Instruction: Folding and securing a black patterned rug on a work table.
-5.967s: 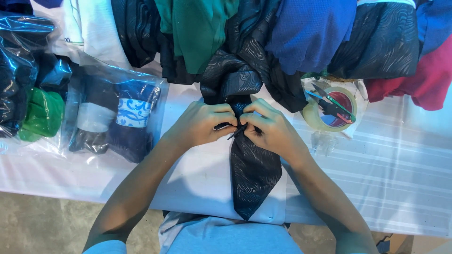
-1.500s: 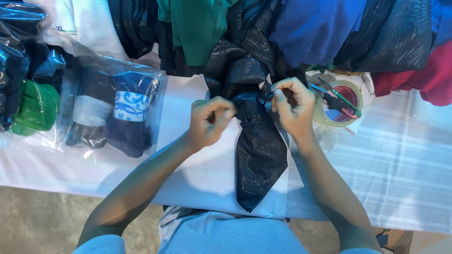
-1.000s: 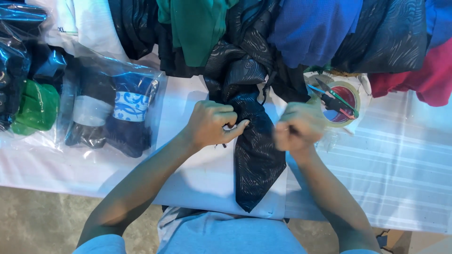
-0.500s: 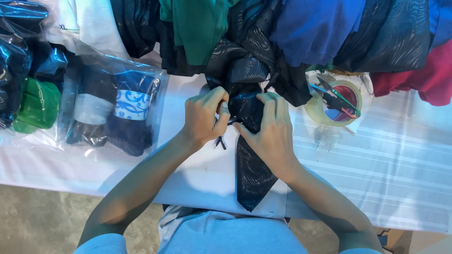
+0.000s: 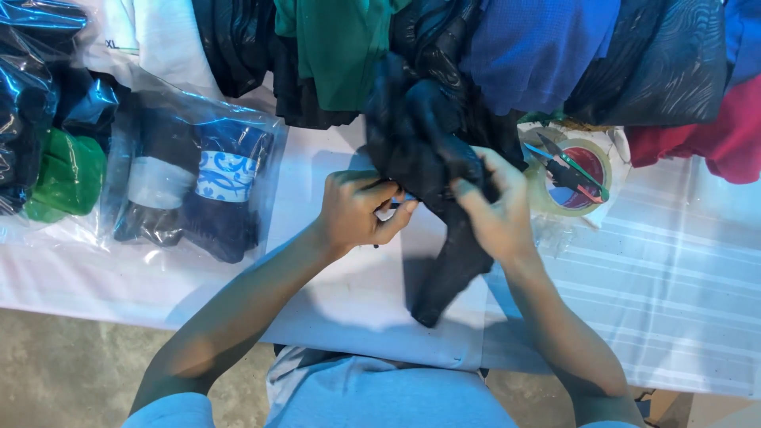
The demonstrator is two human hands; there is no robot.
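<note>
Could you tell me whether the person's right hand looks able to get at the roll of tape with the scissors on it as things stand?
Probably yes. The right hand is gripping the dark garment, but the tape roll with scissors lies just beside it on the table, nothing between; it would need to let go first.

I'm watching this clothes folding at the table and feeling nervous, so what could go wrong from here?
1. The dark garment hangs toward the table's near edge; if the left hand or right hand loosens, it might slide off.
2. Scissors lie on a tape roll beside the right hand; a sideways move could knock them.
</note>
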